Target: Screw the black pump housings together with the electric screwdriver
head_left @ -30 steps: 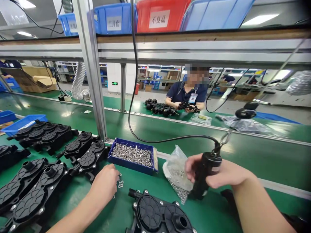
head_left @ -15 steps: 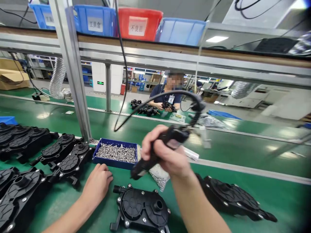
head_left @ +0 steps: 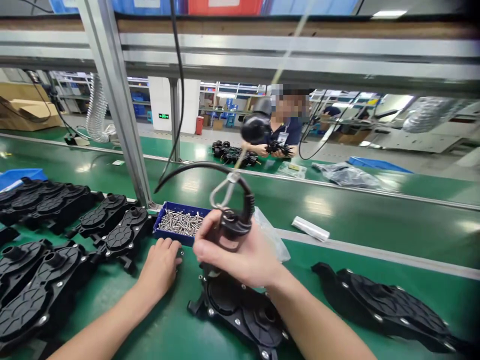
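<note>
My right hand (head_left: 236, 250) wraps round a black electric screwdriver (head_left: 229, 227), held upright with its cord end on top. Its tip is hidden behind the hand, over the upper left part of a black plastic housing (head_left: 240, 310) with screws round its rim. Left of it, my left hand (head_left: 161, 265) is low over the green bench, fingers curled together. A small shiny screw (head_left: 182, 253) shows at its fingertips. Just beyond that hand stands a blue tray (head_left: 159, 232) full of loose metal screws (head_left: 180, 222).
Several black housings (head_left: 123, 235) lie in rows at the left; another housing (head_left: 390, 305) lies at the right. A clear plastic bag (head_left: 272, 235) is behind my right hand. A metal post (head_left: 112, 100) rises at the left. Across the bench a person (head_left: 283, 135) handles black parts.
The screwdriver has swung from a slanted hold to upright, coming down over the housing. My left hand stays near the tray. The view has tilted downward.
</note>
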